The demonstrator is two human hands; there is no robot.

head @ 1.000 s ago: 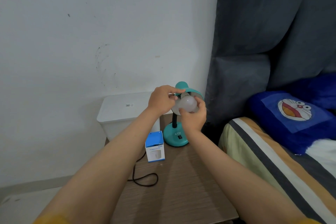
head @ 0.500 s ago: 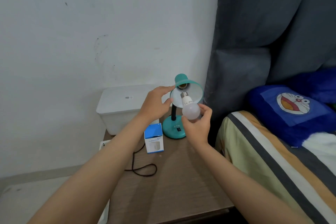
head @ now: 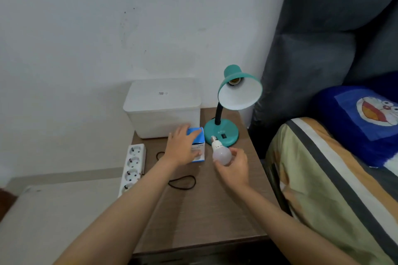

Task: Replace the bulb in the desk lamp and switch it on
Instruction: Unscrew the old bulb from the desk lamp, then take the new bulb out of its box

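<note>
A teal desk lamp [head: 224,131] stands at the back of the brown bedside table [head: 206,211]. Its shade [head: 240,91] tilts toward me and the brass socket inside is bare. My right hand [head: 233,168] holds a white bulb [head: 221,153] above the table, just in front of the lamp base, screw cap pointing up and away. My left hand [head: 183,147] lies over a small blue and white bulb box [head: 199,143] left of the lamp base, fingers wrapped around it. A black switch sits on the lamp base.
A white lidded plastic container [head: 162,107] stands behind the box against the wall. A white power strip [head: 132,166] hangs at the table's left edge, and a black cord [head: 183,182] loops on the tabletop. A bed with a striped sheet [head: 336,189] and blue pillow borders the right.
The bulb came out of the lamp socket and my right hand lowered it toward the table. My left hand left the shade and dropped onto the blue box.
</note>
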